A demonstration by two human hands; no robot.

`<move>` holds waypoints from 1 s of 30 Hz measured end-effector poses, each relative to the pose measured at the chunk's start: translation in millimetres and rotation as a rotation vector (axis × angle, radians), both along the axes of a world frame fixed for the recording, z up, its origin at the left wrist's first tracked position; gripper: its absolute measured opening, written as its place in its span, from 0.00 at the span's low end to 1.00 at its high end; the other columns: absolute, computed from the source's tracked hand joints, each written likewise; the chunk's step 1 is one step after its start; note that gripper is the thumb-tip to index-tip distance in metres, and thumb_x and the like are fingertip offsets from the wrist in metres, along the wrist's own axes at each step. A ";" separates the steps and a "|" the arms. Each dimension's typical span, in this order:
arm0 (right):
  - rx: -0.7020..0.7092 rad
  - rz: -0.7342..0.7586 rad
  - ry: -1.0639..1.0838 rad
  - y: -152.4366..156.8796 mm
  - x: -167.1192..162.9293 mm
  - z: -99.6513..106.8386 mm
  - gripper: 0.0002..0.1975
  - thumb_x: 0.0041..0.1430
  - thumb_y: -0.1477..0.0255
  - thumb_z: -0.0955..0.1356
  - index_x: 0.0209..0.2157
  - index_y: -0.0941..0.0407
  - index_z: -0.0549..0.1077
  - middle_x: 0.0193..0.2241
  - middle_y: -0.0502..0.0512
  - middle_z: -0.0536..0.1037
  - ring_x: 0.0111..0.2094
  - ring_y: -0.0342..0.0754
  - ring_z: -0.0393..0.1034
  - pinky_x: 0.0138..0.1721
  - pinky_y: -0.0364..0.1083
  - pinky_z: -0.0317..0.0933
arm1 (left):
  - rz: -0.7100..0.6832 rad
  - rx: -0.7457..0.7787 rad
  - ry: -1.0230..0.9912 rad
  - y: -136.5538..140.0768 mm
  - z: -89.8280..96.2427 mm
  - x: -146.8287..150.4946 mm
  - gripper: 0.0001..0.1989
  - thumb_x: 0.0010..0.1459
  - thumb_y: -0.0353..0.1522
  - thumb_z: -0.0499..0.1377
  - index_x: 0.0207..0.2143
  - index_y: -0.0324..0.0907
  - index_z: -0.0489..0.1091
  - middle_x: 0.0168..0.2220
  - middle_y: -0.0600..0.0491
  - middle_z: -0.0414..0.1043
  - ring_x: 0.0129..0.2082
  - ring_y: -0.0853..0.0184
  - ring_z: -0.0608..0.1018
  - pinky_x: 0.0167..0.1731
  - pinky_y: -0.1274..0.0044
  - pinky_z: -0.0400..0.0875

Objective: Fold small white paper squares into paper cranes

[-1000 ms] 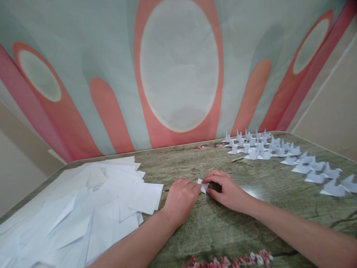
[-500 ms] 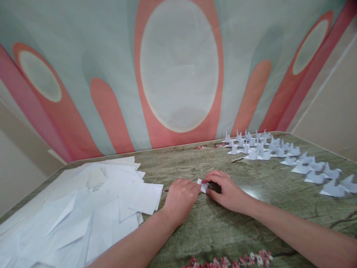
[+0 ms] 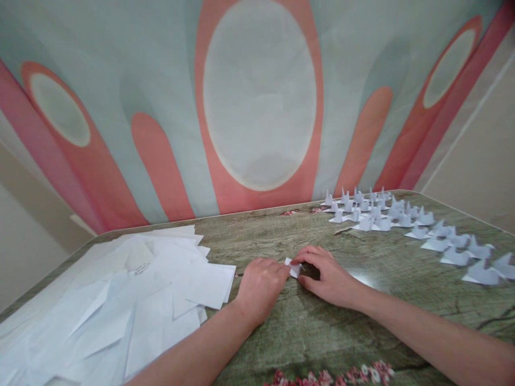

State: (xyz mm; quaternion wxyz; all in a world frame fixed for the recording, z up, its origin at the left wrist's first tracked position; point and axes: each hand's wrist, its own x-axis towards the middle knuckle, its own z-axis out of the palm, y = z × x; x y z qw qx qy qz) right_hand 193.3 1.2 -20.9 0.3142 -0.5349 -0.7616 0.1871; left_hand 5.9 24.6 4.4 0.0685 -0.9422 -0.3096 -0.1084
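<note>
Across the wood-grained tabletop, below the coral-and-grey backdrop, rows of folded white paper birds stood finished, it seemed, at the right of the frame, while a broad heap of loose white sheets at lower left looked unworked. Just below the frame's centre lay one small folded paper, held by the right hand's thumb and forefinger; the left hand touched its other side, its grip hidden. Lacking visible raised points, that piece appeared only partly folded.
</note>
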 end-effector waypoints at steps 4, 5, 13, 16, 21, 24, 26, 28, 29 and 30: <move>-0.002 -0.002 -0.002 0.1 -0.5 0.5 0.13 0.46 0.77 0.67 0.37 0.54 0.72 0.38 0.53 0.71 0.41 0.51 0.63 0.43 0.50 0.53 | -0.001 -0.002 -0.011 -0.1 -0.3 -0.2 0.07 0.57 0.25 0.55 0.38 0.41 0.69 0.32 0.54 0.75 0.34 0.64 0.75 0.33 0.73 0.65; -0.004 -0.003 -0.003 0.1 -0.5 0.3 0.13 0.46 0.77 0.67 0.37 0.54 0.72 0.38 0.53 0.71 0.41 0.51 0.63 0.43 0.50 0.53 | 0.000 0.000 -0.014 -0.2 -0.2 -0.1 0.07 0.57 0.25 0.55 0.38 0.41 0.69 0.32 0.54 0.75 0.34 0.64 0.75 0.33 0.73 0.64; -0.001 -0.011 -0.008 0.7 -0.6 -2.9 0.13 0.45 0.78 0.67 0.36 0.54 0.71 0.38 0.53 0.71 0.41 0.51 0.63 0.43 0.50 0.53 | 0.012 0.025 -0.031 -1.0 -0.4 1.7 0.07 0.60 0.32 0.53 0.36 0.42 0.70 0.30 0.54 0.74 0.31 0.65 0.75 0.31 0.73 0.64; 0.004 -0.015 -0.011 0.5 -1.0 -2.7 0.14 0.45 0.78 0.67 0.37 0.54 0.71 0.38 0.53 0.71 0.41 0.51 0.63 0.42 0.50 0.53 | 0.021 0.020 -0.042 -2.1 0.2 2.6 0.09 0.60 0.36 0.54 0.36 0.42 0.70 0.30 0.54 0.74 0.32 0.64 0.75 0.32 0.73 0.64; 0.007 -0.023 -0.019 0.7 -2.1 -2.8 0.13 0.45 0.78 0.66 0.36 0.54 0.71 0.37 0.53 0.71 0.40 0.51 0.63 0.42 0.50 0.53 | 0.010 0.057 -0.031 -3.9 0.5 5.2 0.09 0.59 0.37 0.55 0.35 0.42 0.70 0.30 0.55 0.74 0.32 0.64 0.74 0.31 0.72 0.64; 0.011 -0.029 -0.020 0.9 -2.6 -3.2 0.14 0.45 0.79 0.66 0.36 0.54 0.71 0.37 0.53 0.71 0.40 0.50 0.63 0.42 0.50 0.53 | 0.023 0.076 -0.021 -4.4 -0.3 6.9 0.09 0.59 0.37 0.54 0.33 0.41 0.71 0.29 0.54 0.73 0.32 0.64 0.74 0.32 0.72 0.63; 0.014 -0.027 -0.016 1.0 -2.6 -3.3 0.14 0.46 0.79 0.66 0.37 0.54 0.71 0.37 0.52 0.71 0.40 0.50 0.63 0.42 0.50 0.53 | 0.035 0.080 -0.020 -4.5 -0.6 7.6 0.10 0.60 0.37 0.54 0.33 0.41 0.71 0.29 0.54 0.73 0.32 0.63 0.73 0.32 0.71 0.63; 0.018 -0.025 -0.009 0.9 -2.3 -3.4 0.14 0.46 0.79 0.66 0.37 0.54 0.71 0.37 0.52 0.71 0.40 0.50 0.63 0.43 0.50 0.53 | 0.045 0.075 -0.022 -4.7 -0.4 7.9 0.10 0.59 0.37 0.54 0.34 0.41 0.71 0.29 0.53 0.73 0.32 0.63 0.73 0.32 0.71 0.63; 0.020 -0.025 -0.006 1.0 -2.0 -3.5 0.13 0.46 0.79 0.66 0.36 0.54 0.71 0.37 0.52 0.71 0.40 0.50 0.63 0.43 0.50 0.53 | 0.047 0.070 -0.024 -4.8 -0.1 7.9 0.10 0.59 0.37 0.54 0.34 0.41 0.71 0.29 0.53 0.73 0.32 0.63 0.73 0.32 0.71 0.63; 0.022 -0.026 -0.004 1.1 -1.8 -3.6 0.13 0.46 0.79 0.66 0.36 0.54 0.71 0.37 0.52 0.71 0.40 0.50 0.63 0.43 0.50 0.53 | 0.047 0.065 -0.027 -5.0 0.4 7.9 0.10 0.59 0.37 0.54 0.34 0.41 0.71 0.29 0.53 0.73 0.32 0.63 0.73 0.32 0.71 0.63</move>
